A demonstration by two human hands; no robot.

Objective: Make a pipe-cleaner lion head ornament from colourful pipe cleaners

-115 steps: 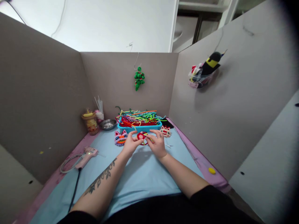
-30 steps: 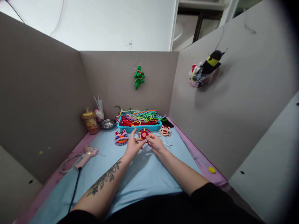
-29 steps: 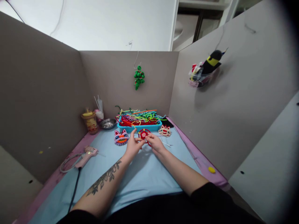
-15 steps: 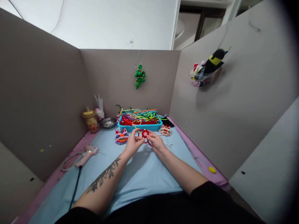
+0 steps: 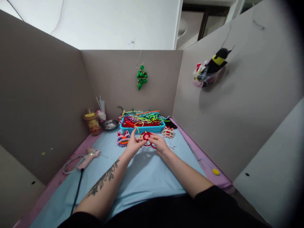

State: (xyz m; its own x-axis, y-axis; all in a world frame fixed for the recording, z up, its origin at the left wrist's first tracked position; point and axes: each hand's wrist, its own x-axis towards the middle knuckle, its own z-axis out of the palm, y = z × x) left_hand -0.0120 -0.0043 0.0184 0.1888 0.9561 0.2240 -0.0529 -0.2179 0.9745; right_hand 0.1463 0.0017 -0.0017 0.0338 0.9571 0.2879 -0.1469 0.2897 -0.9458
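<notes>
Between my hands, a little above the blue cloth, is a round red pipe-cleaner piece (image 5: pixel 146 135) with a pink middle and a touch of yellow. My left hand (image 5: pixel 134 143) pinches its left side between thumb and fingers. On its right side, my right hand (image 5: pixel 158 142) grips the edge, and a red loop hangs just below. Left of my left hand lies a purple and orange animal-face piece (image 5: pixel 123 139). A cream and red animal-face piece (image 5: pixel 168 132) lies beyond my right hand.
A blue tray (image 5: pixel 142 129) heaped with coloured pipe cleaners stands behind my hands. To the left are a pink glue gun (image 5: pixel 89 157) with its cord, a metal bowl (image 5: pixel 110 125) and a brown cup (image 5: pixel 92 124). Grey partitions enclose the table; a yellow disc (image 5: pixel 216 172) lies right.
My left thumb and fingers have shifted slightly on the red piece, and its face is turned a bit more toward me. My right hand stays on its right side.
</notes>
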